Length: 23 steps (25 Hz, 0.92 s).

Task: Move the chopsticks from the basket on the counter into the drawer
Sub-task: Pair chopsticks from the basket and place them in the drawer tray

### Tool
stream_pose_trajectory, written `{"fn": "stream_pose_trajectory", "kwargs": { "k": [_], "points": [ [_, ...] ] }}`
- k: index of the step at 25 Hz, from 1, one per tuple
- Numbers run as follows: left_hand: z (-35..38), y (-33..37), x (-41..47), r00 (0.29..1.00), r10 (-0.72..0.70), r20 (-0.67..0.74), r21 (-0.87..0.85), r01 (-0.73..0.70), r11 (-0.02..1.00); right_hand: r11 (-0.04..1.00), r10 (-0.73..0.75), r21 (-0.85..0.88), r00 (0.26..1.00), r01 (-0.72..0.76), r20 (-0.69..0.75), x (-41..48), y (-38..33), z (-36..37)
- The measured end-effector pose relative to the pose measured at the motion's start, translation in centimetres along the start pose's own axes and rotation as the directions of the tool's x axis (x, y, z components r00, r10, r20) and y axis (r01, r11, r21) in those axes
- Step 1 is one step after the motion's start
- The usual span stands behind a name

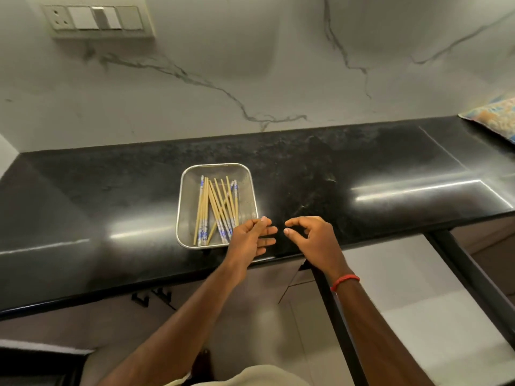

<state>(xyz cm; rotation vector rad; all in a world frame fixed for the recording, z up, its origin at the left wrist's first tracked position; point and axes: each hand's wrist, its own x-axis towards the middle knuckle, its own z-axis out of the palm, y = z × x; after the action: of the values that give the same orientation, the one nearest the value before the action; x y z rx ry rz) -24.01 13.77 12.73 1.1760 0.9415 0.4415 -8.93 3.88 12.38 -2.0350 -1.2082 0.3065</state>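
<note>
While chopsticks (pixel 216 208) fill basket (pixel 184 190), hands empty

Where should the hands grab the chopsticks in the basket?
Pinch the chopsticks at their blue-patterned near ends, coming from above over the basket's near rim. They lie flat, fanned lengthwise toward the person, and the left hand is already close.

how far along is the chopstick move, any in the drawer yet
Done: the drawer below the counter stands open, with no chopsticks visible inside. In hand: nothing; the left hand and right hand hover empty by the basket. Left: all the chopsticks lie in the basket and none has been moved.
</note>
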Motion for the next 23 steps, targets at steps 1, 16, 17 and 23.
{"fn": "stream_pose_trajectory", "kwargs": {
  "k": [1,16,17,23],
  "points": [
    [-0.7,0.5,0.2,1.0,0.008,-0.006,-0.017,-0.008,1.0,1.0,-0.014,0.007,1.0,0.014,0.004,0.7,-0.9,0.4],
    [-12.7,3.7,5.7,0.984,-0.15,-0.095,-0.368,0.105,0.924,0.967,0.14,-0.227,0.987,-0.12,0.077,8.2,-8.9,10.9],
    [-13.3,3.7,5.8,0.983,-0.159,-0.093,-0.382,0.112,0.917,0.946,0.159,-0.301,0.982,-0.122,0.101,8.4,-9.0,11.9],
    [-16.6,3.3,6.5,0.985,-0.161,-0.058,-0.353,0.13,0.927,0.87,0.168,-0.484,0.978,-0.091,0.12,8.1,-8.5,15.8]
  ]
}}
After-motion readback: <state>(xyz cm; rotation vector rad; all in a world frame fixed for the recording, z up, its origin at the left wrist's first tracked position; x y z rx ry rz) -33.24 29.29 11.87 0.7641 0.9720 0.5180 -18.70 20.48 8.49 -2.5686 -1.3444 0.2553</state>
